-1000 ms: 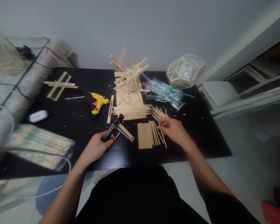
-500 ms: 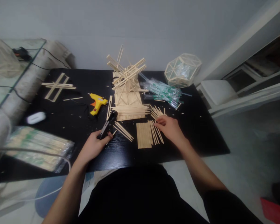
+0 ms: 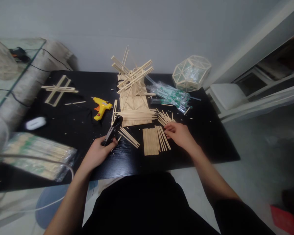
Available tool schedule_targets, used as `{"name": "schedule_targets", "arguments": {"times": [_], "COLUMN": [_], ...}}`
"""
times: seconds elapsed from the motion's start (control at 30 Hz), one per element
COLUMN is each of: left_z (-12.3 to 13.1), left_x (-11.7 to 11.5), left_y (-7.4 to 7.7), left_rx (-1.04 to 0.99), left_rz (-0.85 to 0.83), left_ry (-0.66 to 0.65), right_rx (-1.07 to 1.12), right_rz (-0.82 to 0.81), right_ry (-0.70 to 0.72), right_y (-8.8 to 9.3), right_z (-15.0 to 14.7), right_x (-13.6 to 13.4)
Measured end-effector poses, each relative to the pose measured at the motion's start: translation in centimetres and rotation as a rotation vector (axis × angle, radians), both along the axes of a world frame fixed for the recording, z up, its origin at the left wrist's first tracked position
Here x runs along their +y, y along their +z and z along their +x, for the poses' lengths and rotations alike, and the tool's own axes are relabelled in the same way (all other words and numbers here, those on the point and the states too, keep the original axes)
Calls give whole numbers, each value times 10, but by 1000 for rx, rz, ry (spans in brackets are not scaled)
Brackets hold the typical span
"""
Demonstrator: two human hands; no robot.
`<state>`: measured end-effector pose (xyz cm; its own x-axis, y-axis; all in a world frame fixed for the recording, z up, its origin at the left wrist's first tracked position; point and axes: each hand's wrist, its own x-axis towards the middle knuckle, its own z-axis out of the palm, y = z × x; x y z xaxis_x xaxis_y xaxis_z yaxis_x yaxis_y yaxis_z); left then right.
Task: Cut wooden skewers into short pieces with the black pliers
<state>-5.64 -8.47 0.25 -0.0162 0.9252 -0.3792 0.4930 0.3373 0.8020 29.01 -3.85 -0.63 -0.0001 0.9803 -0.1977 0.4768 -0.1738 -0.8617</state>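
My left hand (image 3: 99, 151) is wrapped round a black hand tool (image 3: 112, 130) with a grey strip along it, pointing away from me. My right hand (image 3: 178, 133) is curled with its fingertips together, beside the upper end of some spread wooden sticks (image 3: 163, 138); whether a stick is between the fingers is hidden. Left of those sticks lies a flat row of cut sticks (image 3: 151, 141). A fanned bunch of short sticks (image 3: 164, 117) sits just beyond the right fingers. Several loose sticks (image 3: 129, 137) lie between my hands.
Behind stands a wooden stick structure (image 3: 134, 94), with a yellow glue gun (image 3: 102, 107) to its left. Plastic wrappers (image 3: 172, 94) and a faceted stick frame (image 3: 192, 73) are at the back right. A crossed stick frame (image 3: 59, 89), white case (image 3: 36, 123) and packaged sticks (image 3: 39, 153) occupy the left.
My right hand has shifted slightly right, off the tops of the spread sticks. The left hand keeps hold of the black tool. The view has turned very slightly.
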Motion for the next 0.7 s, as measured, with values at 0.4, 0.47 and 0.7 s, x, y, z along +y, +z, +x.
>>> {"name": "schedule_targets", "arguments": {"times": [0.4, 0.47, 0.7], "left_z": [-2, -2, -1], "left_x": [1, 1, 1], "left_y": [-1, -2, 0], "left_rx": [26, 18, 10], "left_rz": [36, 38, 35], "left_ry": [-17, -22, -14], "right_rx": [-586, -651, -567], "right_rz": [257, 246, 233], "right_ry": [256, 268, 297], "right_y": [2, 0, 6], "right_z": [-9, -11, 1], "right_x": [1, 0, 1]}}
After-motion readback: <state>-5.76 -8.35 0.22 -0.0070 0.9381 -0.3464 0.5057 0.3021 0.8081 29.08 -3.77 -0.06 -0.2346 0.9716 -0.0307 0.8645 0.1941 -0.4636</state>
